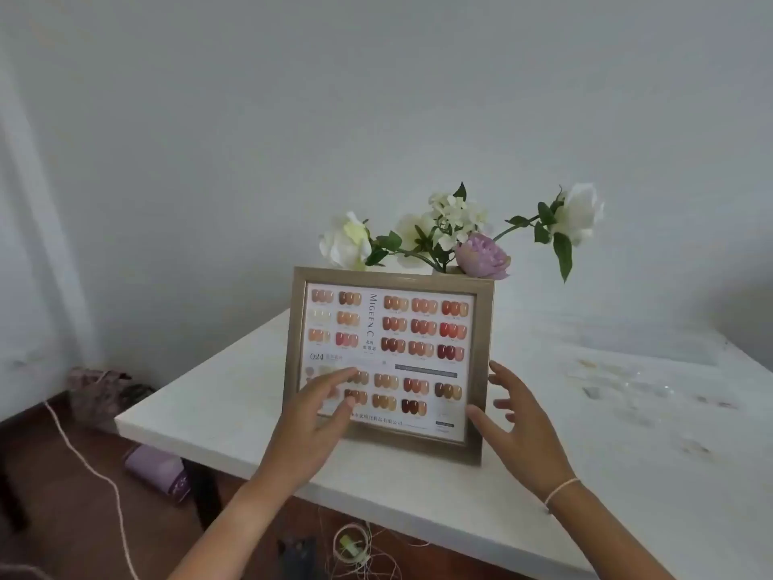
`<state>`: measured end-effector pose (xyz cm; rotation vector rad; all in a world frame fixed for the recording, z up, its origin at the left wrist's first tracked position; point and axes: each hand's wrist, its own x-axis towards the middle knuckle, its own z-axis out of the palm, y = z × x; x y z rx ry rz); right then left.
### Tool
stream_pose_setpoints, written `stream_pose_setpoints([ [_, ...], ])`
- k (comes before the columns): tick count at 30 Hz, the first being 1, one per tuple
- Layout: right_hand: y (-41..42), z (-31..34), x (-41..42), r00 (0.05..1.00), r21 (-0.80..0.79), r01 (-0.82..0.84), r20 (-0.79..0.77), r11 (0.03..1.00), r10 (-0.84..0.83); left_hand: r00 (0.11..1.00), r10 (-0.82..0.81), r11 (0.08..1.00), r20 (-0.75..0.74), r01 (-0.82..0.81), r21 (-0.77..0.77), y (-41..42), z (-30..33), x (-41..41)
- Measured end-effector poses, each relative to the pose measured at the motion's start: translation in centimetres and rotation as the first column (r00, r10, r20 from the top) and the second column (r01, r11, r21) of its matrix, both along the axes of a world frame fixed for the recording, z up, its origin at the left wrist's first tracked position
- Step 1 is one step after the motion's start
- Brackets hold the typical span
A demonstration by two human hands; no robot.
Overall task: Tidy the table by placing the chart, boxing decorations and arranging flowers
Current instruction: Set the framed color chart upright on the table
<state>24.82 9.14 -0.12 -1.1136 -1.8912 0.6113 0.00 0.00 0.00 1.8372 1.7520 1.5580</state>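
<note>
A framed nail-colour chart (389, 353) in a gold frame stands upright near the left corner of the white table (234, 395), facing me. My left hand (311, 420) is in front of its lower left part, fingers apart, fingertips at the glass. To the right of the frame's lower right edge, my right hand (518, 429) is spread open and holds nothing. Behind the frame rise white and purple flowers (451, 236); their vase is almost fully hidden by the frame. Small pale decorations (636, 391) lie scattered on the right of the table.
A pale wall stands close behind the table. On the brown floor to the left are a purple pouch (157, 470), a patterned bag (98, 391) and a long cord (83, 462). Tangled wires (355, 546) lie under the table's front edge.
</note>
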Motion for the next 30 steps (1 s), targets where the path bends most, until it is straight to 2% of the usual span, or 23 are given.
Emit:
stream_pose_setpoints([
  [4, 0.8, 0.0, -1.0, 0.997, -0.051, -0.028, -0.071, 0.998, 0.024, 0.992, 0.057, 0.998, 0.112, -0.056, -0.008, 0.4, 0.4, -1.6],
  [7, 0.8, -0.5, -1.4, 0.990, -0.084, -0.068, -0.128, 0.994, 0.057, 0.980, 0.068, 0.995, 0.187, -0.081, 0.058, 1.1, -0.1, -2.4],
  [10, 0.7, -0.6, -1.8, 0.975, -0.130, -0.124, -0.199, 0.984, 0.096, 0.971, 0.133, 0.982, 0.198, -0.156, 0.104, 1.8, -0.4, -3.4],
  [14, 0.9, -1.3, -1.7, 0.965, -0.211, -0.160, -0.241, 0.964, 0.107, 0.946, 0.210, 0.973, 0.248, -0.227, 0.042, 2.7, -1.5, -4.7],
  [18, 1.1, -2.0, -1.3, 0.968, -0.217, -0.154, -0.229, 0.964, 0.103, 0.913, 0.286, 0.957, 0.291, -0.289, -0.033, 3.5, -2.2, -6.3],
  [24, 1.2, -2.4, -1.4, 0.961, -0.227, -0.193, -0.242, 0.955, 0.137, 0.889, 0.166, 0.984, 0.427, -0.122, -0.128, 3.7, -2.9, -7.7],
  [30, 0.9, -2.2, -1.3, 0.958, -0.239, -0.203, -0.248, 0.950, 0.143, 0.916, 0.116, 0.986, 0.383, -0.058, -0.159, 3.8, -2.9, -7.6],
])
